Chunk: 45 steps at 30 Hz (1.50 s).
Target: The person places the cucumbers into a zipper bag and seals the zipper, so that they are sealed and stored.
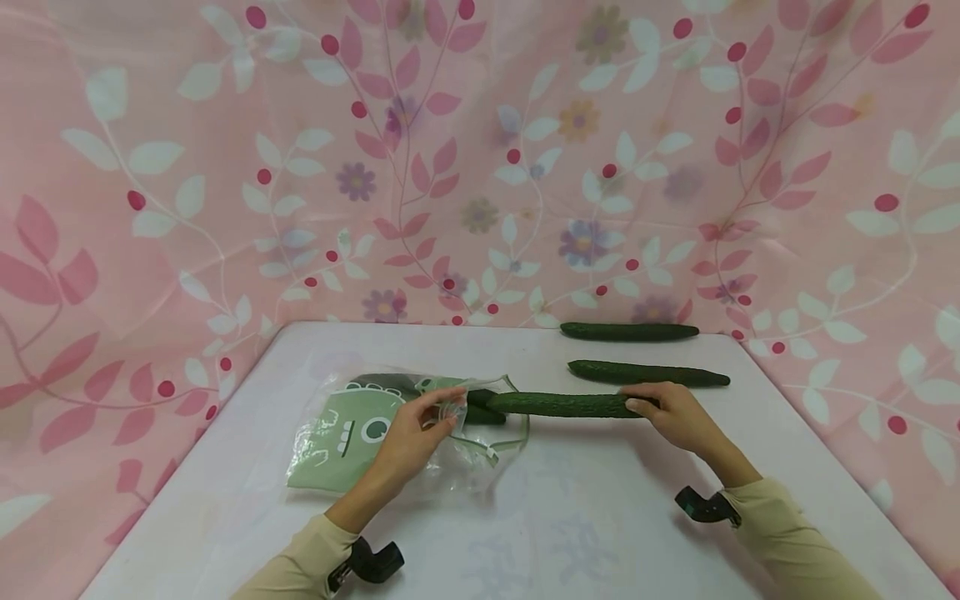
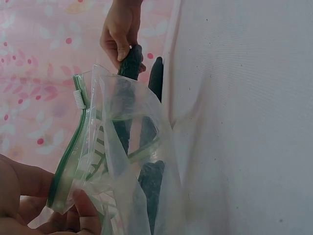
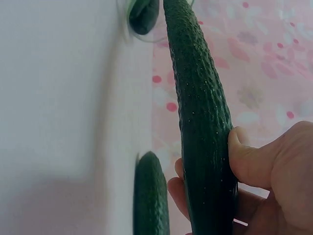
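Head view: the hands are apart, both occupied. Left hand (image 1: 408, 437) pinches the edge of a clear-and-green bag (image 1: 337, 450), left of centre in the frame; right hand (image 1: 678, 417) grips a held cucumber (image 1: 562, 405) near its right end, fingers and thumb wrapped round it. The held cucumber lies nearly level, centre-right of the frame, its left end at the bag's mouth. Whether the tip is fully inside: cannot tell.

Progress, judged: partway. At least one bagged cucumber (image 1: 483, 415) lies inside; exact count unclear through the plastic. The held one is at most just entering. Two more are not yet in: a near loose cucumber (image 1: 648, 374) and a far loose cucumber (image 1: 628, 332), right of centre, on the white desk (image 1: 570, 517). Zip strip (image 2: 70, 147) is not closed; its white slider (image 2: 79, 99) sits toward the upper left of the left wrist view.

Appearance: held cucumber dark green, long, nearly straight, skin bumpy with small pale specks, narrowing toward the top of the right wrist view. Bag carries a printed face with one round eye and white teeth.

Beyond: pink leaf-patterned backdrop (image 1: 480, 167) fills the upper frame.
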Each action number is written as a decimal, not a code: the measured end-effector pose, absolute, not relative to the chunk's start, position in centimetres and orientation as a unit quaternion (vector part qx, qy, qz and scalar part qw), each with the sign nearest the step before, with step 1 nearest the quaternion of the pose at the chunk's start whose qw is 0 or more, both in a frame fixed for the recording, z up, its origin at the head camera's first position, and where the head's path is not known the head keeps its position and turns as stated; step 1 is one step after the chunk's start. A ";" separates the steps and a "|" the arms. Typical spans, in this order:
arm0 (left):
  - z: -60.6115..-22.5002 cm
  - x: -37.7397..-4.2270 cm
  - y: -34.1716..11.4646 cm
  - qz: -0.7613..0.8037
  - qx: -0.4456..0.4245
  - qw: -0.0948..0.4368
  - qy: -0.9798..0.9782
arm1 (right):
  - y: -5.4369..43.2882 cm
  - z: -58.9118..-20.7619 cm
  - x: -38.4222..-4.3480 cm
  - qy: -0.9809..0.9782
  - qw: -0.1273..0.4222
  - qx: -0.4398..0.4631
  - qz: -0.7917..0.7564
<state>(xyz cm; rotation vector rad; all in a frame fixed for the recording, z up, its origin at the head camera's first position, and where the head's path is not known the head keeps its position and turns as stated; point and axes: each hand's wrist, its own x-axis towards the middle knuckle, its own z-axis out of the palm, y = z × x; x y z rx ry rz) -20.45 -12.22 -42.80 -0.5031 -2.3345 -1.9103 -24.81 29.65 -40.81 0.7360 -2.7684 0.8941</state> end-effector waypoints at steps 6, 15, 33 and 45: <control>-42.7 -20.6 -12.2 -0.626 -0.169 0.045 -0.760 | 28.1 -41.8 -24.8 -0.911 0.083 0.265 0.307; -42.7 -20.4 -12.3 -0.622 -0.170 0.039 -0.763 | 25.3 -42.5 -24.2 -0.910 0.076 0.261 0.313; -42.8 -20.4 -12.2 -0.631 -0.172 0.028 -0.756 | 21.0 -43.8 -23.7 -0.907 0.083 0.262 0.320; -42.8 -20.4 -12.3 -0.630 -0.178 0.026 -0.756 | 18.4 -44.1 -23.6 -0.907 0.063 0.267 0.319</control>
